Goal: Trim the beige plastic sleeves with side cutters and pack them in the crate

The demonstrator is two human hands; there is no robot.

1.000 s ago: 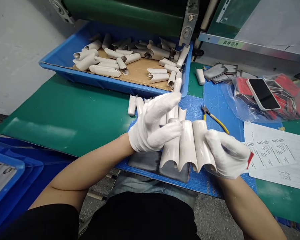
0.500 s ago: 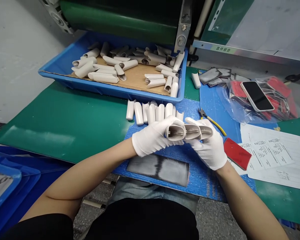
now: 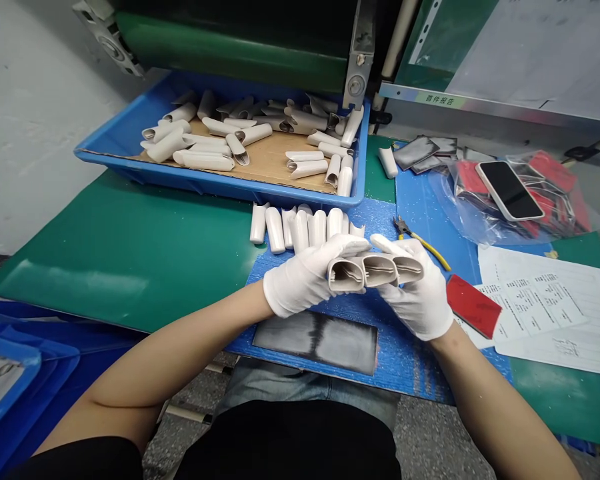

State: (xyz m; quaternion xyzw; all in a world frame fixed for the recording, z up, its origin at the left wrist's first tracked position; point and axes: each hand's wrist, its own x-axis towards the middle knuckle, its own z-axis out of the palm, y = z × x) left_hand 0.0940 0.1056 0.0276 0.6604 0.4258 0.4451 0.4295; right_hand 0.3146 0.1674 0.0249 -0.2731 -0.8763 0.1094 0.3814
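Three white hollow plastic shells (image 3: 379,271) are held side by side in a row, their open ends facing me with thin ribs showing inside. My left hand (image 3: 303,273), in a white glove, closes round the left end of the row. At the right end my gloved right hand (image 3: 423,297) grips the same row. Just beyond the hands, several more white shells (image 3: 276,230) stand or lean in a group on the blue mat (image 3: 375,217). Below the hands lies a worn dark sanding sheet (image 3: 315,341), its middle whitened with dust.
A blue tray (image 3: 220,188) behind holds many loose shells on cardboard. To the right are yellow-handled cutters (image 3: 425,247), a red pad (image 3: 474,307), printed papers (image 3: 545,317), and a phone (image 3: 510,190) on a plastic bag. Blue crates (image 3: 25,373) stand at lower left.
The three shells have tilted slightly, so more of their inner ribs and walls shows. Both hands keep hold of the row. The whole view has shifted a little.
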